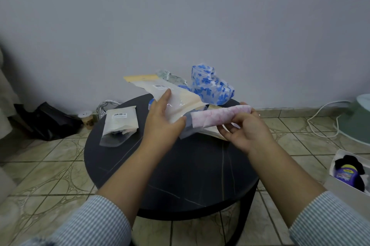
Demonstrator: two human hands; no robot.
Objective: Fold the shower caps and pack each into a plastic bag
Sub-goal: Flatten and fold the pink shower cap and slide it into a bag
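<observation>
One bagged cap looks done; your right hand pinches the folded pink cap at the bag your left hand grips, blue cap beyond still loose.

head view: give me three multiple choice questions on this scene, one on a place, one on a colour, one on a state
1. Where does the packed bag lie?
A. on the floor
B. on the table's left side
C. in the white box

2. What colour is the print on the unfolded shower cap at the table's far edge?
A. blue
B. red
C. green

3. What does the right hand hold?
A. nothing
B. a bottle
C. a folded pink shower cap

Answers: B, it rests on the black table; A, blue flowers; C, fingers curl round the roll.
</observation>
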